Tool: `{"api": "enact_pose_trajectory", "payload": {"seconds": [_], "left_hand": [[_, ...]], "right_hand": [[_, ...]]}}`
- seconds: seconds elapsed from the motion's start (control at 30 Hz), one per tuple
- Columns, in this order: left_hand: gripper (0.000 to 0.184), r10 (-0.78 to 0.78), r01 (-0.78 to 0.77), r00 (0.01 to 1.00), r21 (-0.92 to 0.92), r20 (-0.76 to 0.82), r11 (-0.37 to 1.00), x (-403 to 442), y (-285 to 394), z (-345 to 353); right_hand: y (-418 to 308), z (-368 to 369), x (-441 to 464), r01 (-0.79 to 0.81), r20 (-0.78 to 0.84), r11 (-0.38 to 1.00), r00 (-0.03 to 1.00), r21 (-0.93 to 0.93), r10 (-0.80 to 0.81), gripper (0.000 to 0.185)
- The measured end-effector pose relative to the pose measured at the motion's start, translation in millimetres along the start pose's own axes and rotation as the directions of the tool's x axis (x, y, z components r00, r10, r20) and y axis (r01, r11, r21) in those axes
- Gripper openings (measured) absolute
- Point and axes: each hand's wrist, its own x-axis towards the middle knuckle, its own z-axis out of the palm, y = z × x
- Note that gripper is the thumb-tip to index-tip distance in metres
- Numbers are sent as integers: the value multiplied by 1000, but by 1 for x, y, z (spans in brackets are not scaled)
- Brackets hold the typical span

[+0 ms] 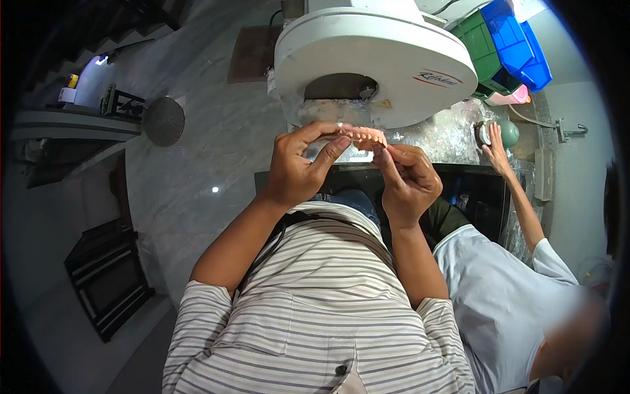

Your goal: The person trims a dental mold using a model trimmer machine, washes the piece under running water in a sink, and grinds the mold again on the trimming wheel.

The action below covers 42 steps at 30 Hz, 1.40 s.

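A curved, pinkish-orange dental piece (pixel 363 135) with a row of teeth is held up between both my hands, in front of a large white machine (pixel 367 56). My left hand (pixel 304 154) pinches its left end between thumb and fingers. At the right end, my right hand (pixel 408 176) grips it with the thumb and index finger, the other fingers curled in. The machine's dark oval opening (pixel 341 86) lies just beyond the piece.
A co-worker in a light shirt (pixel 499 295) is close on the right, one hand (pixel 497 150) on a round greenish object (pixel 508 133). Green (pixel 478 49) and blue bins (pixel 515 43) stand at the upper right. A round stool (pixel 163 121) is on the left.
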Motion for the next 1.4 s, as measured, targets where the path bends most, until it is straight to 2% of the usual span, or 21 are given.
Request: {"api": "enact_pose_trajectory", "payload": {"seconds": [0.03, 0.07, 0.1, 0.13, 0.17, 0.23, 0.33, 0.37, 0.43, 0.53, 0.67, 0.8, 0.97, 1.17, 1.23, 1.4], "left_hand": [[19, -25, 25, 1000, -3, 18, 1000, -1, 0, -2], [19, -51, 52, 998, -5, 36, 999, -2, 0, -5], [19, -50, 51, 998, -5, 36, 999, -2, 0, -7], [18, -105, 111, 993, -104, 62, 988, -3, -1, -9], [18, -158, 173, 983, -201, 92, 964, -3, -1, -11], [17, -186, 210, 975, -236, 119, 949, -3, -4, -15], [18, -228, 268, 960, -290, 165, 919, -1, -3, -16], [20, -244, 291, 953, -311, 181, 905, 0, -2, -15], [22, -260, 315, 944, -315, 205, 895, 3, -1, -18], [27, -282, 338, 936, -313, 211, 888, 7, 2, -19], [25, -345, 397, 917, -349, 201, 849, 10, 4, -21], [21, -337, 387, 921, -374, 193, 843, 9, -4, -24], [20, -324, 366, 928, -298, 182, 882, 14, -14, -28], [17, -385, 407, 913, -327, 133, 853, 17, -11, -25], [17, -391, 412, 911, -299, 129, 861, 18, -12, -26], [16, -434, 453, 892, -264, 131, 852, 21, -11, -25]], "right_hand": [[-3, 2, 1, -117, 13, 987, 993, 111, 116, 5], [-5, 2, 2, -115, 12, 987, 993, 112, 114, 5], [-8, 3, 3, -244, 25, 954, 970, 175, 243, 6], [-9, 3, 4, -367, 46, 900, 929, 235, 367, 8], [-11, 3, 6, -367, 47, 900, 929, 234, 367, 8], [-14, 2, 9, -461, 150, 835, 887, 301, 436, 20], [-28, 2, 16, -546, 239, 791, 836, 276, 494, 29], [-27, 1, 15, -546, 238, 792, 836, 274, 494, 29], [-22, -3, 13, -590, 336, 775, 795, 229, 506, 30], [-21, -1, 15, -635, 355, 736, 761, 234, 544, 30], [-14, 5, 18, -667, 344, 701, 739, 250, 580, 31], [-17, 14, 21, -668, 353, 698, 737, 256, 576, 32], [-11, 17, 22, -652, 419, 717, 739, 246, 528, 36], [-8, 19, 19, -604, 460, 780, 746, 163, 481, 48], [-7, 19, 17, -548, 460, 823, 776, 152, 432, 55], [-9, 17, 18, -577, 478, 808, 747, 120, 463, 59]]}}
